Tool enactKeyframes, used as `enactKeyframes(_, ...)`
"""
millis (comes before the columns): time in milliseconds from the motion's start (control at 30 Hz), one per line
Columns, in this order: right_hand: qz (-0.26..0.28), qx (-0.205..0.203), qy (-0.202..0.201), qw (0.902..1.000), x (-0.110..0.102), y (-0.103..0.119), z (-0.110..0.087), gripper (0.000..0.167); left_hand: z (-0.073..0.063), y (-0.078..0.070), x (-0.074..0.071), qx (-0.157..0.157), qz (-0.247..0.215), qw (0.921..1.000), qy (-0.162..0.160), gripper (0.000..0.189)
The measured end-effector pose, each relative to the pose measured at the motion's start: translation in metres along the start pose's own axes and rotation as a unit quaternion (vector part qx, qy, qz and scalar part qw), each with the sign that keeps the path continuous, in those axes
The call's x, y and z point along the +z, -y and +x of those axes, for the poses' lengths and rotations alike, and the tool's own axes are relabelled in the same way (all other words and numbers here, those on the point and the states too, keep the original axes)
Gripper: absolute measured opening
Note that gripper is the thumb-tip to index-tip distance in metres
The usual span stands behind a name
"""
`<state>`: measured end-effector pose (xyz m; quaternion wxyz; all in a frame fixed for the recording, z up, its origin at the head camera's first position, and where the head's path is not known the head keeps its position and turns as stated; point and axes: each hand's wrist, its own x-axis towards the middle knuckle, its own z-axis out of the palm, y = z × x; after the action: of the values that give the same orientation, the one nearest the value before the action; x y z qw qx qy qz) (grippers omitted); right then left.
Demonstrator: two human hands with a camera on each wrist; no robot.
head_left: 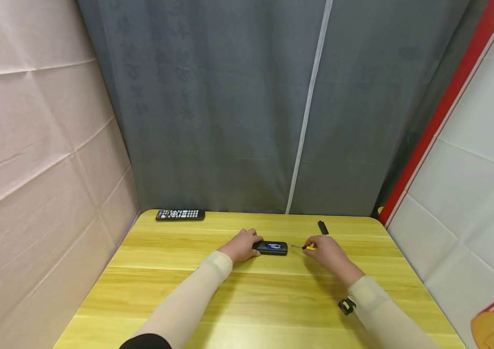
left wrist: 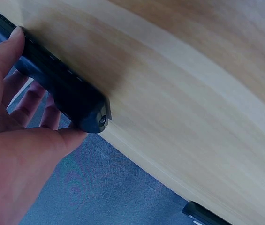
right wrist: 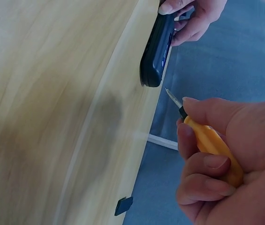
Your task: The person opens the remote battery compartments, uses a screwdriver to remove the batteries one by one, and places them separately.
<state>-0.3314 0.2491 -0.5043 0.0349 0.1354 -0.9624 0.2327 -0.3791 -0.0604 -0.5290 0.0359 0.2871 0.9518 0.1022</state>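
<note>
My left hand (head_left: pixel 240 245) grips the left end of a black remote control (head_left: pixel 264 248), thumb on one long side and fingers on the other. The remote lies on the table with its back up, and a blue-marked patch, perhaps a battery, shows in it. In my right hand (head_left: pixel 329 253) is a screwdriver with a yellow handle (right wrist: pixel 212 143), held between thumb and curled fingers. Its metal tip (right wrist: pixel 170 95) points left at the remote's free end, a short gap away. Behind the right hand lies a small black cover (head_left: pixel 323 228).
A second black remote (head_left: pixel 180 214), buttons up, lies at the table's back left. The wooden table (head_left: pixel 247 300) ends at a grey curtain (head_left: pixel 212 121); pale cloth hangs at the left, and a white panel with red edging stands at the right.
</note>
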Motion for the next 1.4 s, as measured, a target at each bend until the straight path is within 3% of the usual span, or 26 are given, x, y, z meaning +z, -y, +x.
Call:
enactKeyframes(233, -0.003, -0.026, -0.007, 0.9996, 0.001, 0.007, 0.005, 0.01, 0.003, 0.005, 0.005, 0.016, 0.006, 0.9997, -0.016, 0.051)
enactKeyframes(633, -0.009, -0.02, 0.005, 0.9998, 0.007, 0.024, 0.017, 0.012, 0.003, 0.002, 0.003, 0.0, 0.0, 1.0, 0.001, 0.053)
enactKeyframes(1033, -0.036, -0.027, 0.008, 0.9989, 0.009, 0.027, 0.026, 0.006, 0.0, -0.001, 0.0, 0.002, -0.005, 1.0, 0.0, 0.053)
enactKeyframes(1400, -0.066, -0.045, 0.035, 0.9962, 0.003, 0.035, 0.037, 0.006, 0.001, -0.001, 0.001, -0.002, 0.001, 1.0, -0.004, 0.053)
